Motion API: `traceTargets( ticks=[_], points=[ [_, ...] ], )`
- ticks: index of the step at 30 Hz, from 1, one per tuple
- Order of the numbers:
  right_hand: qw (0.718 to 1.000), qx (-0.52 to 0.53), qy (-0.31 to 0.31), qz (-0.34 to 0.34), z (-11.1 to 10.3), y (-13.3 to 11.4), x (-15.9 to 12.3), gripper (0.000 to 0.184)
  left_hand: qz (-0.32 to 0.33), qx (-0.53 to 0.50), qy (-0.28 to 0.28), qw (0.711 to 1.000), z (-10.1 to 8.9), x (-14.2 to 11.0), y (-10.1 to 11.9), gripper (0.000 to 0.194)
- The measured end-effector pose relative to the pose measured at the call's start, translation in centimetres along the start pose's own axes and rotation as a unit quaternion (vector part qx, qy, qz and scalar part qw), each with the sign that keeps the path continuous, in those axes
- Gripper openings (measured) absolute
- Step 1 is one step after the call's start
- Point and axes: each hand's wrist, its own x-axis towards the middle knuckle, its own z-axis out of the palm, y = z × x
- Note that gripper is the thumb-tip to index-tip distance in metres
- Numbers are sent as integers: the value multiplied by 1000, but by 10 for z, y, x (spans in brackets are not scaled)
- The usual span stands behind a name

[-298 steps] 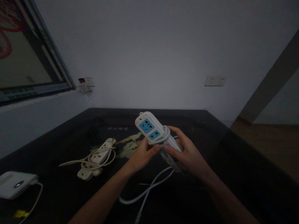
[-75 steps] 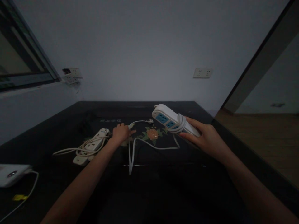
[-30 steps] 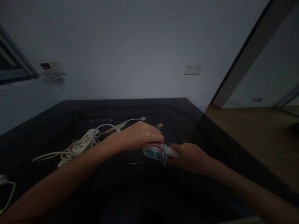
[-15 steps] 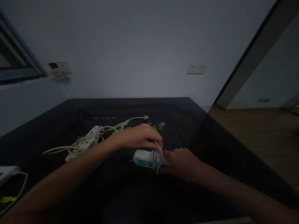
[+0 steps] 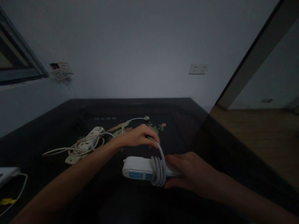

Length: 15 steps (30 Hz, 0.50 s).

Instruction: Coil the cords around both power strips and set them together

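My right hand [image 5: 187,172] is wrapped round one end of a white power strip with blue sockets [image 5: 137,168], held level above the black table [image 5: 46,124]. Several turns of its white cord [image 5: 158,169] are coiled round the strip's middle. My left hand [image 5: 137,137] is closed on the same cord just above the coils. The free length of cord runs back across the table to its plug [image 5: 146,118].
A cream power strip [image 5: 85,146] lies at the left with its own cord looped loosely round it. A white device [image 5: 6,174] with a cable sits at the left edge. Wall sockets [image 5: 198,69] are on the back wall. Wooden floor [image 5: 261,133] lies to the right.
The strip has come nearer and lower in view, still in my right hand. My left hand has lifted off the strip, drawing the cord up above the coils.
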Motion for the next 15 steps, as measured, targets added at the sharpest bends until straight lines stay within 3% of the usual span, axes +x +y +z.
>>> traceTargets(
  ticks=[4,7,12,15],
  points=[
    [993,101,54,8,-16,-11,-15,32,43,-36,48,997,19,1,6,34],
    [982,166,84,36,-22,-14,-21,42,69,-3,84,994,34,-3,6,41],
    [960,252,98,68,-19,-9,-16,56,-50,92,162,981,60,-13,-2,23],
    [954,269,121,58,-20,-9,-12,62,-80,82,192,975,73,-12,-8,27]
  ],
)
